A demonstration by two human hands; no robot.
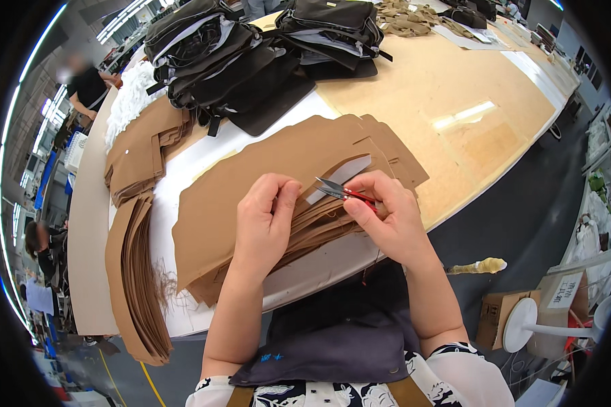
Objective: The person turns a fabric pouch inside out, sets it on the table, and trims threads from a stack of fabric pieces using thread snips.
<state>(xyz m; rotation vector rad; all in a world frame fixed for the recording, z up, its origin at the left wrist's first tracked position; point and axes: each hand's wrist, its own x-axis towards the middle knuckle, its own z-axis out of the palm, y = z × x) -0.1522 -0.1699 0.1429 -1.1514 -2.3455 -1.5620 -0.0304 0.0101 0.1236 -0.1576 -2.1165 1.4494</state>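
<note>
My right hand [383,210] grips red-handled thread snips [332,186], their dark blades pointing left toward my left hand. My left hand [265,217] is pinched closed just left of the blade tips; what is between its fingers is too small to make out. Both hands are over a wide, layered stack of brown fabric pieces [217,210], which has a pale grey strip [353,167] lying near its right part, behind the snips.
Black bags [265,68], more brown pieces [132,271] and white material [132,88] lie on the curved worktable [475,156]. A person [85,88] stands at the far left, another [44,251] below. A cardboard box [495,319] and white pedestal fan [523,322] are at lower right.
</note>
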